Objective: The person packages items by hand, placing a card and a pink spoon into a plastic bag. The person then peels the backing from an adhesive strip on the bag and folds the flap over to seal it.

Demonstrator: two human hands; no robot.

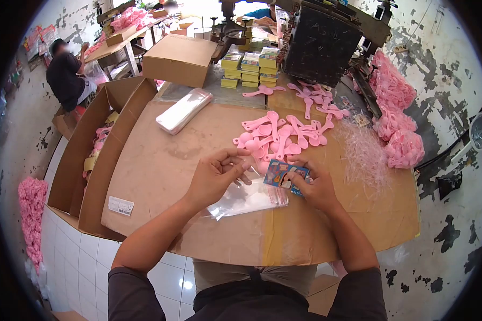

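Note:
My right hand grips a small blue printed card, thumb on its face. My left hand is closed in a pinch on a thin clear plastic bag, whose see-through film stands up beside the card's left edge. Below both hands, more clear plastic bags lie flat on the cardboard-covered table. Just beyond my fingers is a loose pile of pink plastic spoons.
A stack of clear bags lies left of the spoons. Stacked cards stand at the back beside a black machine. An open carton flanks the table's left side; pink bundles line the right. Another person sits far left.

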